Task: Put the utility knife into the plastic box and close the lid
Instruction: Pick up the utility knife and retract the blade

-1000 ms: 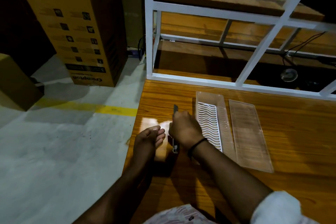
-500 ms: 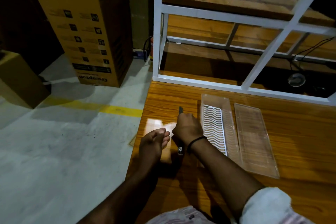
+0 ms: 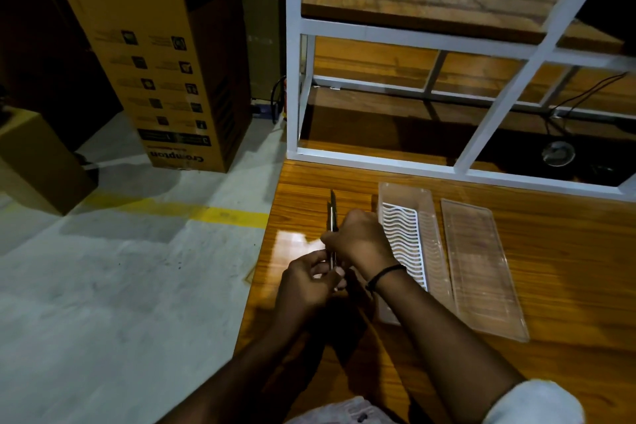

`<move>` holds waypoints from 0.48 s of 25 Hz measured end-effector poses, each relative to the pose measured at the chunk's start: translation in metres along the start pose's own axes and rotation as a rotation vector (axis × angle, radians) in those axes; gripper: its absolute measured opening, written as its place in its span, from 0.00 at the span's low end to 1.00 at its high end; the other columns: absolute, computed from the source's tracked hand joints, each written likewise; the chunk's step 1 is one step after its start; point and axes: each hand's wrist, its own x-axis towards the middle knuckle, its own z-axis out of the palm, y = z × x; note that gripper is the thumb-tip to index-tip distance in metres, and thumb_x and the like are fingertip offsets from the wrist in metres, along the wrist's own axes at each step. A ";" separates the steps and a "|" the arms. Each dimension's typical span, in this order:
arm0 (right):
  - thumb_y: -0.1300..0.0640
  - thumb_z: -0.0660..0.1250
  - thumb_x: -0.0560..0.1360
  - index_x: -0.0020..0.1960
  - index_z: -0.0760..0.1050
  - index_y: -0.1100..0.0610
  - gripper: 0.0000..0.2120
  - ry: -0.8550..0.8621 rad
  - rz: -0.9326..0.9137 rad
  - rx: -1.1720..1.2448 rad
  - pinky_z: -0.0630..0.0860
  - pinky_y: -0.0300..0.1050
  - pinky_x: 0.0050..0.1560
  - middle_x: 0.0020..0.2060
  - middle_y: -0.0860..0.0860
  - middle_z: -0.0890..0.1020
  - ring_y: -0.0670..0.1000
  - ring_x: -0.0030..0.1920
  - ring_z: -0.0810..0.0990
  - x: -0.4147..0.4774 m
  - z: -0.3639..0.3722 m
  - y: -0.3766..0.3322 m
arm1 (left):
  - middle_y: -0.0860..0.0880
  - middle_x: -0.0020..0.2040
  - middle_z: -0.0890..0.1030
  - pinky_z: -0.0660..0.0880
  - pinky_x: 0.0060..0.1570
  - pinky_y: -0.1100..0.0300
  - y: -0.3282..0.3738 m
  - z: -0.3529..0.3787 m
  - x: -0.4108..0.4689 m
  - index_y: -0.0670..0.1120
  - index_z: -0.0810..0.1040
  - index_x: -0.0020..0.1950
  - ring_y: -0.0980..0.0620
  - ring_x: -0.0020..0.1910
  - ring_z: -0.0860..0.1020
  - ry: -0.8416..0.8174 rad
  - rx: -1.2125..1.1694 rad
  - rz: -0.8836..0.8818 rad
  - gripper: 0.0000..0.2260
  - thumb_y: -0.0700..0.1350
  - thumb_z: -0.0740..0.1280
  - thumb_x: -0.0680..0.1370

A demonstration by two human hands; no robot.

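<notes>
A slim utility knife (image 3: 332, 213) points away from me over the wooden table's left part. My right hand (image 3: 358, 239) is closed around its middle. My left hand (image 3: 308, 277) pinches its near end with the fingertips. Just right of my hands lies the clear plastic box (image 3: 435, 251), open, with a white wavy grid insert (image 3: 404, 237) in its bottom. The clear flat lid (image 3: 481, 268) lies on the table beside the box, on its right. The knife's handle is mostly hidden by my hands.
The wooden table (image 3: 550, 303) ends at its left edge close to my left hand, with concrete floor beyond. A white metal shelf frame (image 3: 509, 103) stands at the table's back. A tall cardboard carton (image 3: 155, 55) and a smaller box (image 3: 34, 162) stand on the floor.
My left hand has come off the table and closed its fingertips on the knife's near end. My right hand has kept its hold on the knife, which now sits slightly higher.
</notes>
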 end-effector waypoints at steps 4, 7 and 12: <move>0.49 0.73 0.69 0.35 0.80 0.60 0.13 0.080 -0.059 0.175 0.83 0.53 0.37 0.32 0.57 0.84 0.57 0.34 0.84 -0.006 -0.016 0.008 | 0.42 0.55 0.87 0.86 0.43 0.53 0.018 0.002 -0.001 0.44 0.80 0.64 0.46 0.46 0.89 -0.045 -0.175 -0.032 0.13 0.35 0.68 0.81; 0.45 0.73 0.71 0.38 0.84 0.57 0.14 0.061 -0.024 0.492 0.85 0.58 0.40 0.31 0.53 0.86 0.54 0.34 0.86 -0.011 -0.027 0.020 | 0.42 0.57 0.87 0.85 0.42 0.56 0.031 0.003 -0.002 0.42 0.78 0.67 0.43 0.50 0.88 -0.122 -0.296 -0.036 0.15 0.35 0.67 0.81; 0.50 0.70 0.77 0.42 0.85 0.57 0.12 0.041 -0.007 0.677 0.85 0.56 0.38 0.36 0.56 0.87 0.54 0.37 0.86 -0.015 -0.039 0.035 | 0.42 0.61 0.86 0.85 0.45 0.55 0.038 0.011 -0.003 0.44 0.77 0.70 0.41 0.52 0.87 -0.193 -0.273 -0.011 0.18 0.36 0.69 0.80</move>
